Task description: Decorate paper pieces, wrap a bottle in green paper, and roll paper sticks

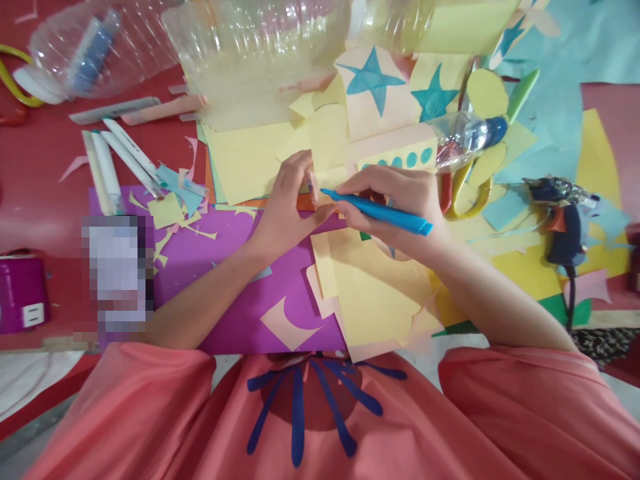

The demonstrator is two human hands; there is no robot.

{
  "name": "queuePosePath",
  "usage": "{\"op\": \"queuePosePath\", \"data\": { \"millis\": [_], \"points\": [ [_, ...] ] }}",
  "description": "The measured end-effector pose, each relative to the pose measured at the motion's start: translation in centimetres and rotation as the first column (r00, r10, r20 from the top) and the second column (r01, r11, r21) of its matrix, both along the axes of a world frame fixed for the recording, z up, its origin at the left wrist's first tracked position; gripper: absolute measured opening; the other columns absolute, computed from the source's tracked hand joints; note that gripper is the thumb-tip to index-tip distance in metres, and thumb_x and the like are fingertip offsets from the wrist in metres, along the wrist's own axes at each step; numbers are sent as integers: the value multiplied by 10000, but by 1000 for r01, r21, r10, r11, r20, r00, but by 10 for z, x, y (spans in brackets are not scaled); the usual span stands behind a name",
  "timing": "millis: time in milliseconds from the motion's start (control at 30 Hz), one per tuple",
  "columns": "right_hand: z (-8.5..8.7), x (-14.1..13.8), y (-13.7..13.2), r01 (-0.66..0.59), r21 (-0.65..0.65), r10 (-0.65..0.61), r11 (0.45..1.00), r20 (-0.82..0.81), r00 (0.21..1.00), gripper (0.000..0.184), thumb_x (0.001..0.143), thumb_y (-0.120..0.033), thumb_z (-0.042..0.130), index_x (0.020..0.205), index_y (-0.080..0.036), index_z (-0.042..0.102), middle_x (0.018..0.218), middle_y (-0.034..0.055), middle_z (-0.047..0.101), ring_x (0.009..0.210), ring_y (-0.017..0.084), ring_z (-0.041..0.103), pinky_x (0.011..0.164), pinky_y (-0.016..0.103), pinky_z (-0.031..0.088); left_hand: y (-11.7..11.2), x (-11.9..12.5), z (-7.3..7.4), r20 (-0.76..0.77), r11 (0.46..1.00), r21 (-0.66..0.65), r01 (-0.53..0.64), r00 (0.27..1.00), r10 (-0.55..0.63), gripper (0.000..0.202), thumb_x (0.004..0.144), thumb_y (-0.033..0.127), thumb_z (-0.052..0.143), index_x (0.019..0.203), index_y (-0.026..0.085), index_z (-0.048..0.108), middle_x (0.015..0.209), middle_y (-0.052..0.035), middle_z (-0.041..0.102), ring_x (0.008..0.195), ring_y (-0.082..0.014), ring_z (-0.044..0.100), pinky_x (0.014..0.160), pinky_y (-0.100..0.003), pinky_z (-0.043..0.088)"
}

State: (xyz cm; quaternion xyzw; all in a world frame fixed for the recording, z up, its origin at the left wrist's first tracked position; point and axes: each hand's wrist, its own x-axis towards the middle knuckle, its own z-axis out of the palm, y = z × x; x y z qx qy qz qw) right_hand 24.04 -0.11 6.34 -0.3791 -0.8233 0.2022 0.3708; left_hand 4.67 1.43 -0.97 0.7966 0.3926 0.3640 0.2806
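My right hand (400,203) is closed around a blue marker pen (377,212), its tip pointing left toward my left hand. My left hand (287,207) curls its fingers around a small piece of pale paper (314,183) and holds it at the table's middle. Under both hands lie yellow paper sheets (370,287) and a large purple sheet (240,267). Paper with blue stars (373,83) and a strip with teal dots (397,159) lie just beyond the hands.
Clear plastic bottles (100,47) lie at the back. White markers (117,160) sit at the left, scissors with yellow handles (463,190) and a glue gun (565,223) at the right. A purple box (20,290) stands at the far left. Paper scraps litter the red table (30,167).
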Motion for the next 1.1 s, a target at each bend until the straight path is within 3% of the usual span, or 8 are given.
{"op": "queuePosePath", "data": {
  "millis": [167, 400, 667, 1100],
  "points": [
    [2, 0, -3, 50, -41, -51, 998, -8, 999, 75, 818, -152, 638, 780, -209, 608, 679, -7, 647, 567, 98, 568, 520, 245, 464, 0, 2, 2, 35, 1000, 30, 2, 999, -3, 580, 907, 559, 512, 1346, 228, 330, 1191, -103, 555, 1265, -267, 487, 1036, -507, 469],
    [2, 1, -2, 88, -3, -88, 996, -60, 994, 103, 793, -175, 616, 704, -216, 583, 609, -42, 605, 509, 84, 530, 475, 234, 448, 0, -1, -3, 0, 1000, 0, -10, 1000, 10, 583, 899, 558, 522, 1354, 278, 290, 1387, -125, 427, 1358, -285, 419, 1053, -503, 473],
    [-2, 4, -1, 130, -18, -131, 991, -89, 987, 111, 760, -146, 611, 680, -217, 581, 564, -50, 579, 491, 86, 518, 462, 237, 432, 1, -1, -3, 8, 1000, -7, -9, 1000, 9, 589, 878, 548, 559, 1344, 287, 309, 1386, -103, 442, 1358, -295, 429, 1096, -504, 437],
    [0, 5, -2, 164, -102, -174, 981, -101, 980, 148, 785, -190, 600, 659, -229, 532, 592, -34, 590, 487, 92, 504, 460, 248, 450, 3, 0, -9, 16, 999, 19, -27, 1000, 27, 605, 859, 622, 526, 1344, 349, 290, 1385, -75, 443, 1359, -286, 421, 1043, -525, 482]
  ]
}}
